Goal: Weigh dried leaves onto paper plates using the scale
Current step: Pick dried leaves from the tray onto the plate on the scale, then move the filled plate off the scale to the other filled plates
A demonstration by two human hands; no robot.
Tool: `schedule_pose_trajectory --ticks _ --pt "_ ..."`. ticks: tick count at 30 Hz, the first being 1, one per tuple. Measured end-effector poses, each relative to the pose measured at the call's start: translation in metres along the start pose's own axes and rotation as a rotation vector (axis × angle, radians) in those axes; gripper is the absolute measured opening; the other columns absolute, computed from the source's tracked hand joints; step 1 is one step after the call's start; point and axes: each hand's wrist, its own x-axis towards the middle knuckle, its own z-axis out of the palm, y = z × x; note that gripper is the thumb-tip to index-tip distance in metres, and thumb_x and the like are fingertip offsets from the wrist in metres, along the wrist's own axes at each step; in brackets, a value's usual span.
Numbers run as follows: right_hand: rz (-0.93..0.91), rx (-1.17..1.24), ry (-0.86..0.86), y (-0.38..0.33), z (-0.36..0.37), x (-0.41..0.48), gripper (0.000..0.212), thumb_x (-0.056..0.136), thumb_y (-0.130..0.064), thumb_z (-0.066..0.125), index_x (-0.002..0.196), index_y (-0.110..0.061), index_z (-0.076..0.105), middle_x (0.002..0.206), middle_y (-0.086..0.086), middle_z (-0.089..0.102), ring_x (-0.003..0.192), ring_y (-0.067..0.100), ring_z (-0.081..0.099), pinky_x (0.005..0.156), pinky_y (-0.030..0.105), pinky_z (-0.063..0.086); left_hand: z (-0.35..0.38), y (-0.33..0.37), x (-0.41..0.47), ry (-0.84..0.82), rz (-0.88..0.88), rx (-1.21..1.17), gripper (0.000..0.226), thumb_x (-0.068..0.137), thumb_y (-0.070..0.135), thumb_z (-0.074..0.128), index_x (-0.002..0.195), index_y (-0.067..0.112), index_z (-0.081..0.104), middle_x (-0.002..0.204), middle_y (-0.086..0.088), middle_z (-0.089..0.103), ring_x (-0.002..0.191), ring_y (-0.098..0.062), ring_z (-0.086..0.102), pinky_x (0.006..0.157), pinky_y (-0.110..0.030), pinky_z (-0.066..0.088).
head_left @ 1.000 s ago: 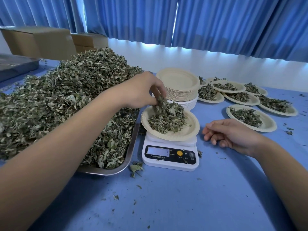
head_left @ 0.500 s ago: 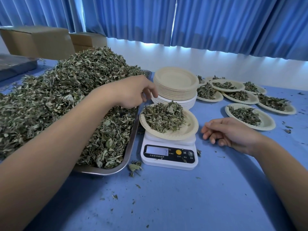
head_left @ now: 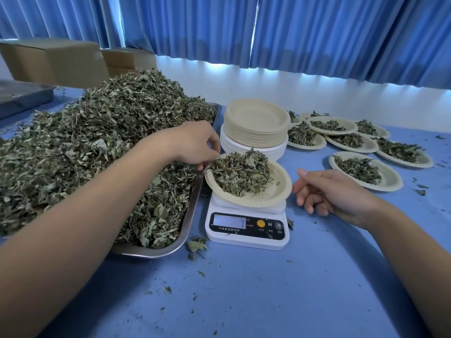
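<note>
A white digital scale [head_left: 246, 228] stands mid-table and carries a paper plate [head_left: 280, 189] holding a heap of dried leaves [head_left: 240, 174]. The plate sits tilted, its left side higher. My left hand [head_left: 192, 142] reaches across the big leaf pile [head_left: 97, 147] and pinches the plate's left rim with its fingertips. My right hand [head_left: 329, 191] hovers just right of the scale, fingers loosely curled and holding nothing. The scale's display is too faint to read.
The leaf pile fills a steel tray [head_left: 190, 215] left of the scale. A stack of unused paper plates [head_left: 256, 123] stands behind the scale. Several filled plates [head_left: 366, 172] lie at the right. Cardboard boxes [head_left: 56, 59] and another tray [head_left: 22, 96] sit far left.
My left hand dropped its leaves on the plate, drew back left, then came down onto the plate's left rim. My right hand lifted slightly off the table.
</note>
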Motion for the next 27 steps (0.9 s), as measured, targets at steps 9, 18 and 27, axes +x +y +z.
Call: schedule_pose_trajectory --ticks 9,18,27 --pt "0.0 0.084 -0.041 -0.008 0.017 -0.003 0.029 0.094 -0.024 0.07 0.07 -0.007 0.07 0.069 0.019 0.066 0.046 0.018 0.059 0.035 0.02 0.041 0.02 0.008 0.004 0.069 -0.005 0.098 0.028 0.089 0.04 0.07 0.096 0.013 0.071 0.074 0.001 0.064 0.067 -0.012 0.058 0.056 -0.027 0.041" --pt "-0.018 0.209 0.253 -0.01 -0.011 -0.001 0.021 0.099 -0.011 0.06 0.08 -0.003 0.063 0.059 0.007 0.055 0.043 0.012 0.051 0.038 0.021 0.04 0.015 0.045 0.019 -0.03 -0.136 -0.624 0.021 0.089 0.02 0.075 0.102 0.014 0.059 0.059 -0.003 0.065 0.04 -0.006 0.046 0.033 -0.02 0.024" --pt "-0.113 0.413 0.568 0.0 -0.071 0.0 0.007 0.1 -0.01 0.061 0.103 -0.005 0.057 0.061 0.008 0.044 0.043 0.012 0.049 0.04 0.023 0.04 0.066 0.132 0.076 -0.161 -0.32 -1.116 0.003 0.103 0.014 0.05 0.102 0.011 0.049 0.076 -0.011 0.06 0.042 -0.01 0.054 0.031 -0.014 0.024"
